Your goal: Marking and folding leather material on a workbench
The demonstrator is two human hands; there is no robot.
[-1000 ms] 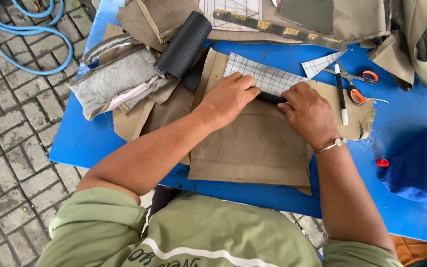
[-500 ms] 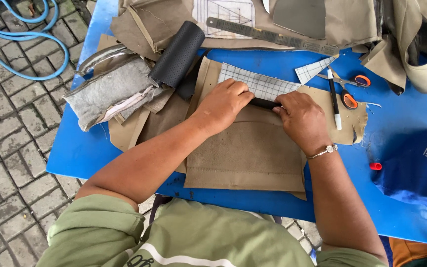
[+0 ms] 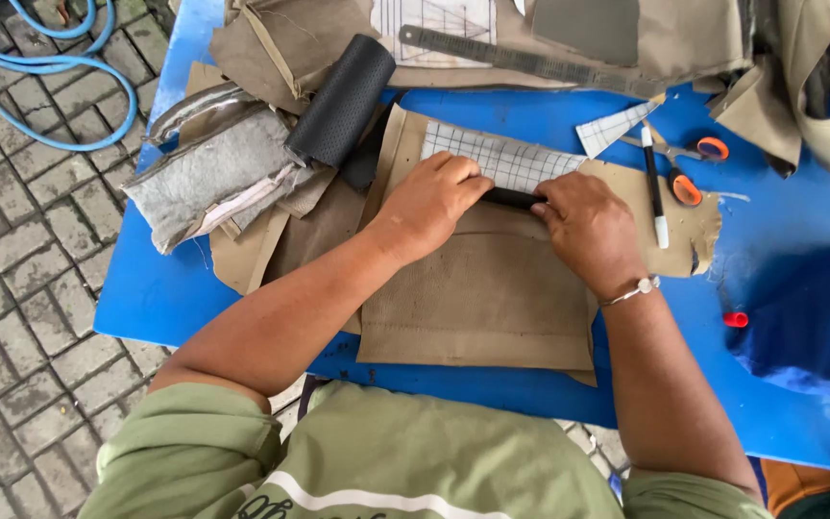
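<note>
1. Tan woven fabric panel [image 3: 482, 298] lies flat in the middle of the blue table [image 3: 156, 288], its near edge close to my body, and both my hands press on its far part

2. A narrow black strip [image 3: 513, 199] lies across the panel between my hands, right at the near edge of a gridded paper pattern [image 3: 501, 159] that rests on the fabric

3. My left hand [image 3: 431, 200] is curled with the fingertips pushed down on the left end of the black strip; it presses rather than grasps, and I cannot tell whether anything is pinched under the fingers

4. My right hand [image 3: 588, 231] is likewise bent, fingers down on the strip's right end, a thin bracelet [image 3: 632, 290] at the wrist; it too presses and holds nothing lifted

5. Just right of the panel lie a pen [image 3: 654, 187] with a white tip and orange-handled scissors [image 3: 679, 168], both on the table and a tan scrap, with a small gridded paper triangle [image 3: 617, 127] beside them

6. To the left, a black leather roll [image 3: 343, 101] leans over grey felt-lined pieces [image 3: 213, 173], near the panel's far left corner

7. Farther off, a metal ruler [image 3: 530, 62] rests on heaped tan fabric, a small red cap [image 3: 736, 319] sits on the table to my right, and a blue hose [image 3: 40, 67] coils on the paved ground
</note>
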